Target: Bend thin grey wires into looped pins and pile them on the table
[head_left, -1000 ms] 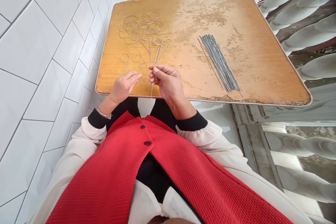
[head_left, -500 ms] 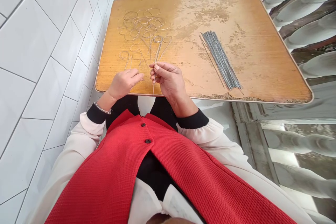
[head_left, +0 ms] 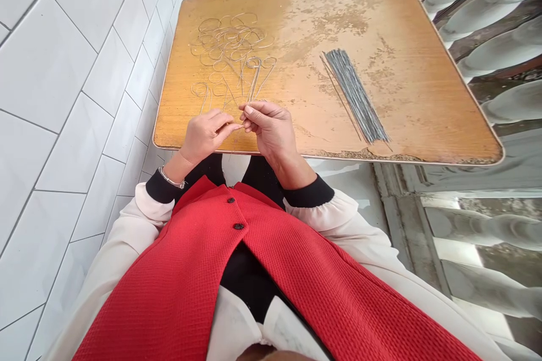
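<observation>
Single head cam here, pointing forward and steeply down past the wearer's red vest (head_left: 169,271), pretty close to the wood-grain table (head_left: 305,96), catching tiled wall (head_left: 59,56) left of it, white balusters (head_left: 508,107) right.

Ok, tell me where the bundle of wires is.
In the head view, the bundle lies on the table, right of the right hand and the looped wires.

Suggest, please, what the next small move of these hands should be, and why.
Probably the left hand should close gently just below where the right hand seems to pinch the looped wires: their stems run to those fingers, and the left fingertips lie beside them; whether these already grip anything is unclear.
</observation>
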A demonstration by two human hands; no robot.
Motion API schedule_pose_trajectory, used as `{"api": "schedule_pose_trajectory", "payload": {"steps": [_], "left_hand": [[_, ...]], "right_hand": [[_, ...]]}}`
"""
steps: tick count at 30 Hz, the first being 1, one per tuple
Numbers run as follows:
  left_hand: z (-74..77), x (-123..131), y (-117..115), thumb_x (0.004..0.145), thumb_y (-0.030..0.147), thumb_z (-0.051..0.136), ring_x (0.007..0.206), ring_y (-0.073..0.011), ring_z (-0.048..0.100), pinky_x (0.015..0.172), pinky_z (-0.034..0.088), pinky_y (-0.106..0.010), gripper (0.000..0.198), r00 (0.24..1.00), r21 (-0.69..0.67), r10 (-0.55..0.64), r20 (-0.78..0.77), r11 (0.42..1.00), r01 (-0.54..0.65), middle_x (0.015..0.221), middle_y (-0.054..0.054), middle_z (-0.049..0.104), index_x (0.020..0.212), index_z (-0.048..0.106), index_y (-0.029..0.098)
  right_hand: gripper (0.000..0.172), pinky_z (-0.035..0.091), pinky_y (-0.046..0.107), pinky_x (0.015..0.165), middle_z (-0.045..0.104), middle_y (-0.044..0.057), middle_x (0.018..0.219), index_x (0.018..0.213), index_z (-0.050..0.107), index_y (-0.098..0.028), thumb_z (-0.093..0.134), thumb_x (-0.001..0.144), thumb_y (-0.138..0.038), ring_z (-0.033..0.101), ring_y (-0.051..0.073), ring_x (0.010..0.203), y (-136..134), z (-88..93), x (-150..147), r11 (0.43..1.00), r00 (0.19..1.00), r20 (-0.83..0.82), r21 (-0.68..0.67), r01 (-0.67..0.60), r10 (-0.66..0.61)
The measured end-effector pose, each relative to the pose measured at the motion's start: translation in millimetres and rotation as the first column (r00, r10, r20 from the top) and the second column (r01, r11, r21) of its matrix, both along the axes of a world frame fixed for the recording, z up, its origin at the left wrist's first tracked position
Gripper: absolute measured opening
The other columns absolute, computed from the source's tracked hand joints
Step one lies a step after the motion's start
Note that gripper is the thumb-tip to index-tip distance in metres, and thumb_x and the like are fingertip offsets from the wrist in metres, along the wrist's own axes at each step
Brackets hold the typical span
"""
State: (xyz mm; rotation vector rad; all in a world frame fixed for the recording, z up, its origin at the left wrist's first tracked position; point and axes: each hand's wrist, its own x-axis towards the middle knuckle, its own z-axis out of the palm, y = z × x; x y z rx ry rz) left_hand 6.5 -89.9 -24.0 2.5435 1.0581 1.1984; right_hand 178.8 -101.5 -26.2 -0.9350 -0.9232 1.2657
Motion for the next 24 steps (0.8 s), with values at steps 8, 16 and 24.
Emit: {"api": "schedule_pose_trajectory", "payload": {"steps": [8, 16, 24], "left_hand": [[4.3, 12.2, -7.8, 0.092, 0.029, 0.066, 0.060, -0.0092, 0.051, 0.058, 0.034, -0.026, 0.023, 0.989, -0.044, 0.149, -0.003, 0.988, -0.149, 0.067, 0.001, 0.061, 0.072, 0.064, 0.019], [12.2, 14.1, -13.7, 0.095, 0.030, 0.064, 0.069, -0.0115, 0.059, 0.066, 0.042, -0.027, 0.023, 0.989, -0.144, 0.144, -0.041, 0.978, -0.149, 0.072, 0.000, 0.066, 0.075, 0.066, 0.019], [6.9, 3.9, -20.3, 0.097, 0.039, 0.062, 0.080, -0.0114, 0.068, 0.074, 0.053, -0.024, 0.026, 0.970, -0.290, 0.093, 0.224, 0.957, -0.024, 0.095, -0.002, 0.075, 0.116, 0.070, 0.024]], "right_hand": [[0.021, 0.047, 0.019, 0.053, 0.066, -0.003, 0.065, 0.078, 0.078, -0.021, 0.087, 0.069, -0.038, 0.054, 0.005, 0.053, 1.1, -5.9, 1.0, 0.999, 1.000, 0.028, 0.045, -0.006, 0.005], [0.029, 0.048, 0.020, 0.054, 0.066, -0.003, 0.067, 0.078, 0.078, -0.022, 0.090, 0.067, -0.045, 0.055, 0.006, 0.055, -0.2, -4.6, 3.2, 0.997, 0.998, 0.047, 0.052, -0.051, 0.049], [0.017, 0.045, 0.019, 0.053, 0.062, -0.003, 0.067, 0.079, 0.074, -0.020, 0.083, 0.078, -0.034, 0.052, 0.005, 0.054, 0.1, 2.4, 9.4, 0.998, 0.998, 0.043, -0.035, -0.044, 0.046]]}}
